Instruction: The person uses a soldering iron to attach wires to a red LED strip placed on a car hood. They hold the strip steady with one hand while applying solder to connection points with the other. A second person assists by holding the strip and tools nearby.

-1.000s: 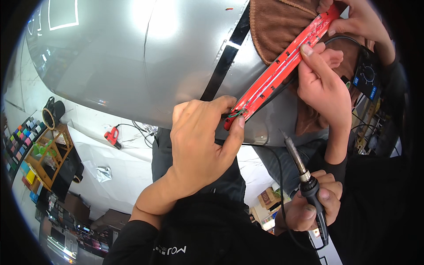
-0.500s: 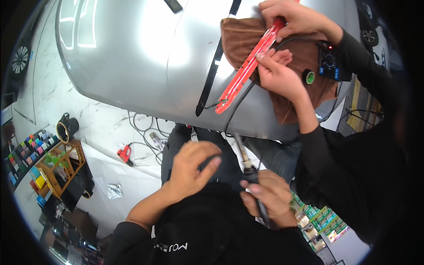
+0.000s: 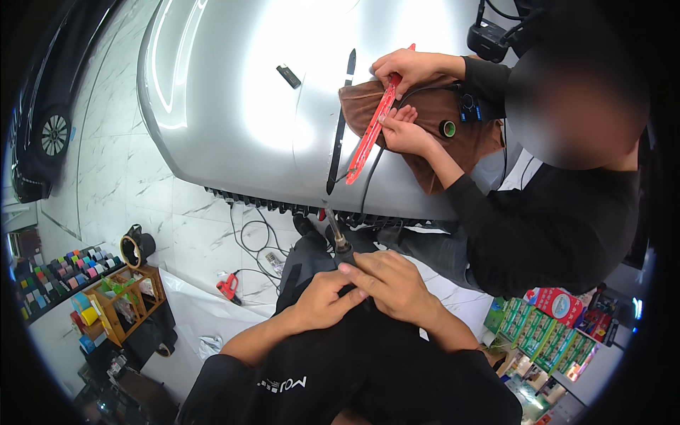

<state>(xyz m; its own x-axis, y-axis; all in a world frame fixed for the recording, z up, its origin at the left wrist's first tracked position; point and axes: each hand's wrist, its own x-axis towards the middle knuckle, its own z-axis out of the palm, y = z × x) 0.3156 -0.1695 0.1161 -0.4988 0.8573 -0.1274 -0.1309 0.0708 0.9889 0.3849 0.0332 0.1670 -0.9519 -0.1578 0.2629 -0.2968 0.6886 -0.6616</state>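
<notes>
In front of my body a soldering iron [image 3: 341, 241] with a black handle and slim metal shaft points away from me toward the edge of a silver car hood [image 3: 234, 120]. My right hand [image 3: 393, 287] is closed around the handle. My left hand [image 3: 322, 301] meets it there, fingers closed on the handle's near part, which the hands mostly hide. Beyond the tip, a long black trim strip [image 3: 338, 138] lies on the hood. Beside it a co-worker's hands [image 3: 407, 134] hold a red strip [image 3: 366, 145] with a thin wire at its near end.
Under the co-worker's hands a brown cloth [image 3: 425, 166] carries a control box [image 3: 469, 106] and a green-topped round tin [image 3: 447, 129]. A small black block [image 3: 289, 76] rests on the hood. A red power tool [image 3: 228, 287] and cables lie on the floor, near a wooden rack [image 3: 127, 304].
My view has shifted back and shows more of the surroundings. The soldering iron has come left in my right hand, and my left hand, apart before, now meets it.
</notes>
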